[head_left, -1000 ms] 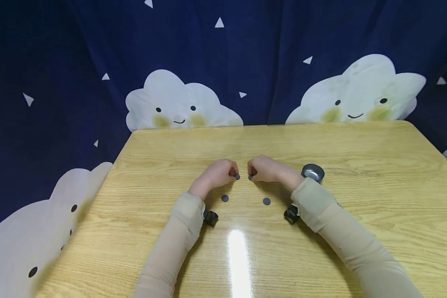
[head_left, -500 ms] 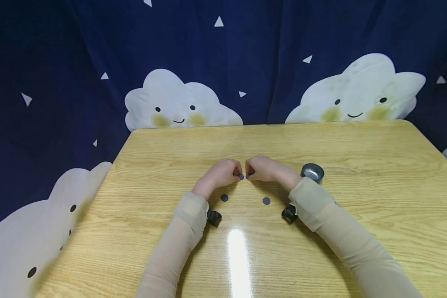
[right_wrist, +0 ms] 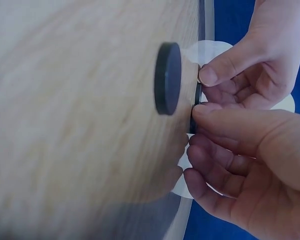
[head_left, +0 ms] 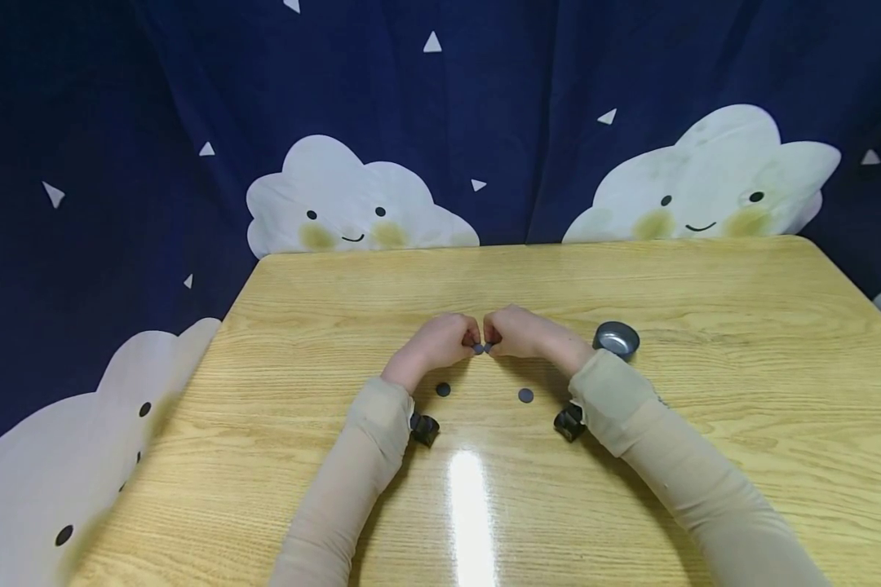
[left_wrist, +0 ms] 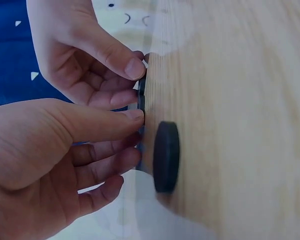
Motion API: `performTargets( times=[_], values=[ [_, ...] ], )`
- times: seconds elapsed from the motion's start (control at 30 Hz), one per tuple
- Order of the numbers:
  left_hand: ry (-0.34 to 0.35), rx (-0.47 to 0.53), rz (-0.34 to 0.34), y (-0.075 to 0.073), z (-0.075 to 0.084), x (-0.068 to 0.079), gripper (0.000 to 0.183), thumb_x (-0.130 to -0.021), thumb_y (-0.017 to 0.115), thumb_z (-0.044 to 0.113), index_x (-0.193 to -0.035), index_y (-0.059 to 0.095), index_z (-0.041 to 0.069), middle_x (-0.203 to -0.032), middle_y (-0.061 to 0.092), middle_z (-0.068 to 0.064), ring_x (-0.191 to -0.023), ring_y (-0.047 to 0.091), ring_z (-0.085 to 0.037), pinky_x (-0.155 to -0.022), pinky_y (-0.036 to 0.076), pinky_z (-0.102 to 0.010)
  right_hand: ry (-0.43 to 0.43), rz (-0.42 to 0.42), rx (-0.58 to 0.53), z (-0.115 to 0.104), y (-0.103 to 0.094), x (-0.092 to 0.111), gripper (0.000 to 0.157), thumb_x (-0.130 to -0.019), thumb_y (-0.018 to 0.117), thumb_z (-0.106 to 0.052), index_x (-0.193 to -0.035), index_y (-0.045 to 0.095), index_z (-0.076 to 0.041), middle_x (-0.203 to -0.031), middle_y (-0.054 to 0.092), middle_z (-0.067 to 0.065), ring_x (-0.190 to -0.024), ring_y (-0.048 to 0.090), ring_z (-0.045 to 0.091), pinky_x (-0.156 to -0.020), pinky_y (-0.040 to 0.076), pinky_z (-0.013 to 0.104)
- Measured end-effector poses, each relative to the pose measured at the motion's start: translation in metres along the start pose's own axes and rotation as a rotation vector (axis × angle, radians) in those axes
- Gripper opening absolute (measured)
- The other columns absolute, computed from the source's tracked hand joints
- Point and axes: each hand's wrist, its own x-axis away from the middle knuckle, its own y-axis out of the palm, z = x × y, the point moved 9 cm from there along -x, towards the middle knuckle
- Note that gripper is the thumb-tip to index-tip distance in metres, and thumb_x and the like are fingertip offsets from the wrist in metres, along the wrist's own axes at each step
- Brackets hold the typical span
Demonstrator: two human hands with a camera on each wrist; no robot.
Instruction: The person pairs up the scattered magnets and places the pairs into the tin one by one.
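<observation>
My left hand (head_left: pixel 444 341) pinches a small dark round disc (head_left: pixel 478 349) between thumb and fingers, low over the wooden table. Facing it, my right hand (head_left: pixel 521 333) pinches a second dark disc (head_left: pixel 489 348). In the left wrist view, the left hand's disc (left_wrist: pixel 141 104) and the right hand's disc (left_wrist: pixel 142 84) stand edge to edge and seem to touch. Two more discs lie flat on the table nearer the body: a left one (head_left: pixel 444 390) and a right one (head_left: pixel 525 395). The fingers partly hide both held discs.
A small round metal dish (head_left: pixel 617 339) stands on the table (head_left: pixel 741 391) just beyond the right wrist. Black wrist cameras hang under both cuffs, the left camera (head_left: pixel 424 429) and the right camera (head_left: pixel 569 422). A dark blue curtain (head_left: pixel 499 122) with clouds hangs behind the table.
Both hands have come closer together, the left moving right and the right slightly left, so the gap between their held discs has closed. The loose discs and the dish stay put.
</observation>
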Motion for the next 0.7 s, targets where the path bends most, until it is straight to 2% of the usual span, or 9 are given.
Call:
performTargets(
  times=[0.23,0.43,0.7],
  values=[
    [0.006,0.005,-0.003,0.000,0.002,0.000,0.010,-0.084,0.064,0.009,-0.093,0.065,0.007,-0.089,0.064,-0.003,-0.080,0.056,-0.015,-0.075,0.046,-0.028,0.007,0.000,-0.001,0.000,-0.001,0.002,0.011,-0.078,0.069,-0.010,-0.084,0.061,-0.005,-0.076,0.060,0.002,-0.069,0.053,0.015,-0.065,0.043,0.027],
    [-0.006,-0.001,-0.001,0.000,0.002,0.001,0.010,-0.083,0.066,0.012,-0.093,0.065,0.008,-0.085,0.063,-0.001,-0.076,0.052,-0.014,-0.072,0.044,-0.027,0.002,0.003,-0.051,-0.001,-0.002,0.010,0.014,-0.078,0.068,-0.010,-0.087,0.061,-0.003,-0.078,0.060,0.004,-0.071,0.052,0.015,-0.066,0.043,0.029],
    [0.015,-0.062,0.016,-0.001,0.006,0.002,0.018,-0.081,0.068,0.017,-0.097,0.065,0.009,-0.092,0.057,-0.002,-0.080,0.051,-0.014,-0.073,0.045,-0.027,-0.011,0.020,-0.084,0.003,-0.005,0.019,0.014,-0.078,0.066,-0.008,-0.089,0.061,-0.002,-0.078,0.059,0.005,-0.070,0.050,0.015,-0.066,0.042,0.029]
  ],
)
